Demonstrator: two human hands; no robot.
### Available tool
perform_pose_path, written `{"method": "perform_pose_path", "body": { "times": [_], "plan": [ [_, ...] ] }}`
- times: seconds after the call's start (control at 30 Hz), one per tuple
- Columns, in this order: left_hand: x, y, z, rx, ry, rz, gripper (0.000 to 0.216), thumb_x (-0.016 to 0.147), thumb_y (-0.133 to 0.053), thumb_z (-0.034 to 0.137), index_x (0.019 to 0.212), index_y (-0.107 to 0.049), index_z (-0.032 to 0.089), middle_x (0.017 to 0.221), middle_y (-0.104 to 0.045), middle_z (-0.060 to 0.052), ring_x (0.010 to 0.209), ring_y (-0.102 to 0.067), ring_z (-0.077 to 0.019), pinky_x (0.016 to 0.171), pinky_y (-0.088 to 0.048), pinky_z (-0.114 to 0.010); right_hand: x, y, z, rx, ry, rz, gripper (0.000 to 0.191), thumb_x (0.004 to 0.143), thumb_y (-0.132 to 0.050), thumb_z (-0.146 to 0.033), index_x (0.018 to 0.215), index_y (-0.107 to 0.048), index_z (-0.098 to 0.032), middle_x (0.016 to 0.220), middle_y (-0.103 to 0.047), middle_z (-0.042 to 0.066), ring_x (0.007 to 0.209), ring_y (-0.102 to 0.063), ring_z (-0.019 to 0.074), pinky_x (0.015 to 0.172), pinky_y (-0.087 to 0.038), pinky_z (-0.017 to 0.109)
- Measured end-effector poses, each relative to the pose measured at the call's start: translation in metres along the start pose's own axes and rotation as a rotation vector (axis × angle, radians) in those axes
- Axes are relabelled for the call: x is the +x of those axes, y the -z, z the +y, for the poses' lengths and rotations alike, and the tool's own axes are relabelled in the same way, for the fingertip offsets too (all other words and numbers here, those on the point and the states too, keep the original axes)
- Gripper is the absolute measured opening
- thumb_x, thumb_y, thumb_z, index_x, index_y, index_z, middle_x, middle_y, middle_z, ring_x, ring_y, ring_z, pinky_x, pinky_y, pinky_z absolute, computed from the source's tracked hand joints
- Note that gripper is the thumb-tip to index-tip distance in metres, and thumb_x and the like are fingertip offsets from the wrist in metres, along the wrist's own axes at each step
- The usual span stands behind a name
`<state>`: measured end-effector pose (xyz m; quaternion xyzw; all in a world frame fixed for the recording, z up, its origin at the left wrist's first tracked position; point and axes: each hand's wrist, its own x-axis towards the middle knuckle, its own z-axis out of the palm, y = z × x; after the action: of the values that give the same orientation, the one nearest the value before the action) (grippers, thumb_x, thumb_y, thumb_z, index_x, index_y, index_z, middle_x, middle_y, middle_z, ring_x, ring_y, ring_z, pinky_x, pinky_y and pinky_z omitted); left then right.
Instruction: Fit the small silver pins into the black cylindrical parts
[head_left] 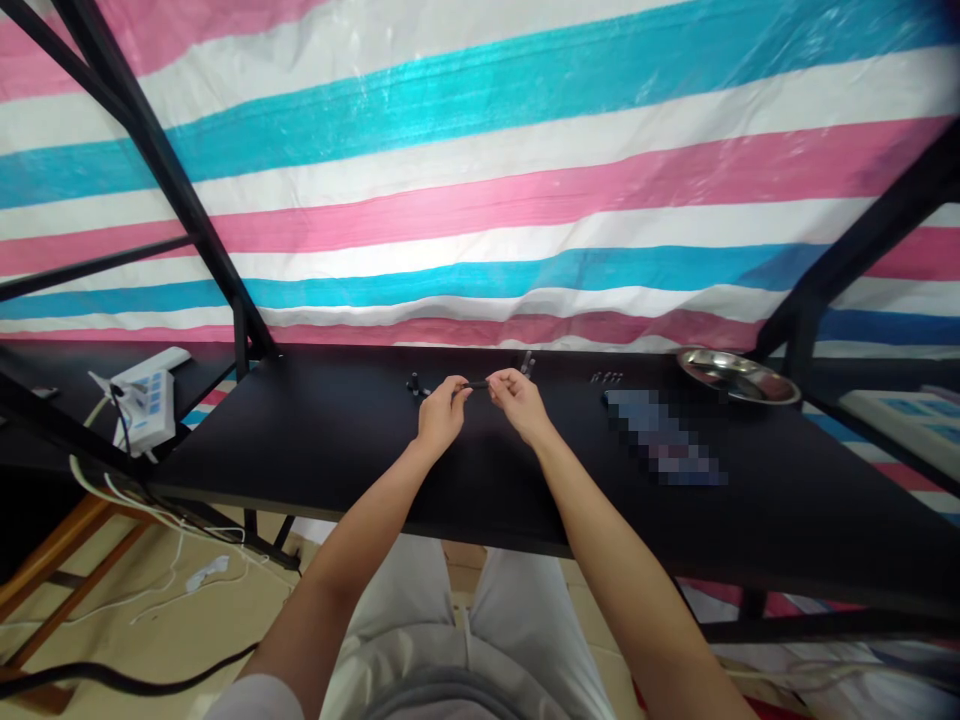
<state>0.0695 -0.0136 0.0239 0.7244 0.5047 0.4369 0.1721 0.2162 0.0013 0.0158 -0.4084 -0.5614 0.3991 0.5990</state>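
Your left hand (441,412) and right hand (517,400) each pinch one end of a thin black rod (476,384) above the black tabletop (337,440).

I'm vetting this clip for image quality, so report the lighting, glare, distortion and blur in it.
Head view: daylight glows through the striped tarp, brightest mid-frame. The wide lens splays the frame bars and slants the black table. The metal dish glints. A pixelated patch masks something on the table. The small dark part pinched by the left hand and right hand barely stands out.
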Motion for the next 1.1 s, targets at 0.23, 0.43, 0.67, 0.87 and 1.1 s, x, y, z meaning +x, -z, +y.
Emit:
{"method": "perform_pose_path", "body": {
  "times": [0.23, 0.43, 0.67, 0.87, 1.1],
  "plan": [
    [-0.002, -0.002, 0.005, 0.031, 0.058, -0.022, 0.025, 0.091, -0.034, 0.035, 0.085, -0.053, 0.021, 0.074, -0.062, 0.0, 0.062, -0.056, -0.0115, 0.063, -0.039, -0.022, -0.001, 0.0, -0.002, -0.026, -0.004, -0.011, 0.038, 0.069, -0.059, -0.056, 0.075, -0.052, -0.019, 0.057, -0.048, -0.004, 0.053, -0.044, 0.0081, 0.05, -0.036, 0.023],
    [0.002, 0.0, 0.001, -0.122, 0.138, -0.024, 0.047, 0.091, -0.026, 0.044, 0.057, -0.044, 0.018, 0.051, -0.051, 0.002, 0.043, -0.048, -0.0083, 0.054, -0.038, -0.021, -0.001, 0.003, -0.004, -0.069, 0.027, -0.06, 0.035, 0.073, -0.055, -0.054, 0.079, -0.051, -0.019, 0.058, -0.048, -0.005, 0.049, -0.041, 0.0075, 0.047, -0.034, 0.023],
    [0.007, 0.002, -0.004, -0.345, 0.263, 0.018, 0.054, 0.086, -0.031, 0.054, 0.05, -0.045, 0.017, 0.041, -0.046, 0.003, 0.034, -0.043, -0.0064, 0.044, -0.036, -0.02, -0.002, 0.01, -0.003, -0.203, 0.049, -0.147, 0.031, 0.075, -0.055, -0.048, 0.088, -0.056, -0.019, 0.066, -0.053, -0.002, 0.051, -0.045, 0.009, 0.051, -0.039, 0.025],
    [0.008, 0.0, -0.006, -0.456, 0.223, 0.019, 0.043, 0.08, -0.045, 0.055, 0.079, -0.06, 0.015, 0.06, -0.059, 0.002, 0.035, -0.044, -0.0042, 0.038, -0.034, -0.019, -0.003, 0.01, 0.002, -0.271, 0.04, -0.163, 0.029, 0.074, -0.056, -0.044, 0.086, -0.057, -0.018, 0.07, -0.058, 0.0, 0.055, -0.05, 0.0109, 0.055, -0.043, 0.027],
    [0.008, -0.003, -0.008, -0.504, 0.154, -0.014, 0.031, 0.073, -0.062, 0.036, 0.095, -0.063, 0.015, 0.08, -0.063, -0.003, 0.04, -0.049, -0.0029, 0.04, -0.037, -0.017, -0.001, 0.013, 0.006, -0.324, 0.033, -0.19, 0.026, 0.075, -0.055, -0.04, 0.087, -0.057, -0.018, 0.071, -0.059, 0.001, 0.057, -0.054, 0.0117, 0.059, -0.045, 0.028]
  ]
}}
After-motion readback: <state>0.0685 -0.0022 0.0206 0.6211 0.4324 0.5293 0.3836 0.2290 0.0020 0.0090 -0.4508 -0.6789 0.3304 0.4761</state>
